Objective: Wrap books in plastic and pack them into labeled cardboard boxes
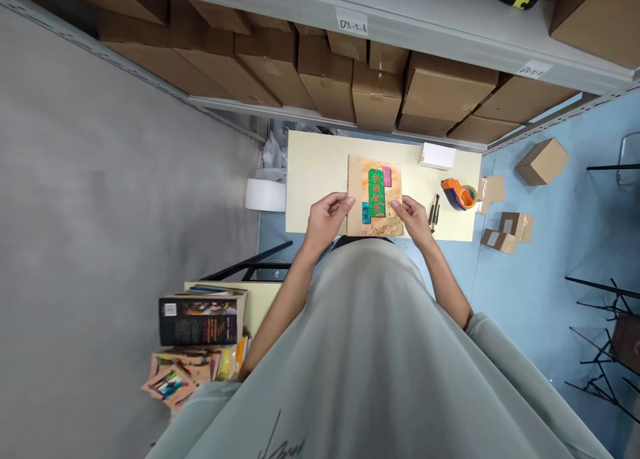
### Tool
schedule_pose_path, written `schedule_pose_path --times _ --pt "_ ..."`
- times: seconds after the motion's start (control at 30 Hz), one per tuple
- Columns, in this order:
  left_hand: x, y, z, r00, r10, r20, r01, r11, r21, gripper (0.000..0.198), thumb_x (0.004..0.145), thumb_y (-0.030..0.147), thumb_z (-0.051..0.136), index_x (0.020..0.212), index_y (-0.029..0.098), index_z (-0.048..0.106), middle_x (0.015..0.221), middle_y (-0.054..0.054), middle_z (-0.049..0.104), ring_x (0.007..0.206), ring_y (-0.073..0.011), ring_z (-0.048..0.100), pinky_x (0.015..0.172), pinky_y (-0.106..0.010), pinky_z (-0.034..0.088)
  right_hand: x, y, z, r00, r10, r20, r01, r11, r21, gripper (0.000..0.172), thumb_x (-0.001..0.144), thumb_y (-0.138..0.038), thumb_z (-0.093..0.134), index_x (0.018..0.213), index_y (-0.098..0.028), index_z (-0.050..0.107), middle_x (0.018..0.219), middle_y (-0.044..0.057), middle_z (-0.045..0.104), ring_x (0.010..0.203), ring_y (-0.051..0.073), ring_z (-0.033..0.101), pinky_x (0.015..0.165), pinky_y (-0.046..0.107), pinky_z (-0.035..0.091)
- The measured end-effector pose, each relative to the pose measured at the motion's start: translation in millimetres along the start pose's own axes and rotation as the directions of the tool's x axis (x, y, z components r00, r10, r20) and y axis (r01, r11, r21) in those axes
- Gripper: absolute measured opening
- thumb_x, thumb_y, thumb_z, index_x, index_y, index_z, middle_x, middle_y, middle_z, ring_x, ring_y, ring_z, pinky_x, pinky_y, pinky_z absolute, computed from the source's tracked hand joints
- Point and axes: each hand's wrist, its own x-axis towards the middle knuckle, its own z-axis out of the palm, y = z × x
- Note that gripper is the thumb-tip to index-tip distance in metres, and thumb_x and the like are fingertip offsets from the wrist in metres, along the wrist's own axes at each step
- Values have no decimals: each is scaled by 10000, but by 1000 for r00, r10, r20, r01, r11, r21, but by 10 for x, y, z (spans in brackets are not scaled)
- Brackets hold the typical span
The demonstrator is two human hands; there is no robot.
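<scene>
Between both hands is a tan book (357,172) with a green title panel, a pink label and a blue label on its cover. My left hand (327,216) pinches its left edge, thumb on the cover. On the opposite edge my right hand (413,218) grips it, the thumb lying on the front. The fingertips behind the book are hidden. The book is over the near edge of a pale yellow table (317,169). A black and yellow utility knife (435,212) lies on the table just right of my right hand.
A white box (437,156) and an orange tape dispenser (457,194) stand on the table's right side. Cardboard boxes (377,96) fill the shelf behind. Stacked books (200,319) rest at lower left. Small cartons (543,161) lie on the blue floor at right.
</scene>
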Motion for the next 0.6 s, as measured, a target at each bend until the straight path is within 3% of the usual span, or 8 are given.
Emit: schedule_pose_path --times 0.17,0.33,0.43,0.6 --pt "-18 -229 18 988 -152 -36 149 986 -70 571 864 669 855 1193 204 812 1036 -70 826 994 -254 788 941 -378 655 82 114 23 997 23 69 -20 999 -32 755 817 -829 860 1301 -257 767 1336 96 856 1293 319 790 1178 477 621" --pt "-3 -423 -126 975 -216 -44 210 971 -110 556 869 510 794 1323 188 813 1149 -80 859 946 -244 789 856 -360 659 215 159 171 982 48 183 -32 996 -87 764 857 -763 833 1410 -242 755 1395 98 840 1378 317 748 1216 474 589" --pt "68 -526 -324 973 -224 -48 217 969 -120 561 852 425 756 1354 183 815 1198 -81 862 972 -246 796 868 -363 668 347 200 358 985 34 171 -17 995 -99 762 861 -732 830 1426 -226 750 1356 88 846 1298 297 763 1158 437 611" --pt "368 -769 -827 973 -203 -108 192 976 -106 550 856 364 739 1372 183 799 1325 -121 839 1120 -262 818 1009 -382 673 741 389 845 994 25 107 -7 986 -168 731 838 -670 842 1384 -190 772 1122 53 849 943 214 740 905 358 633"
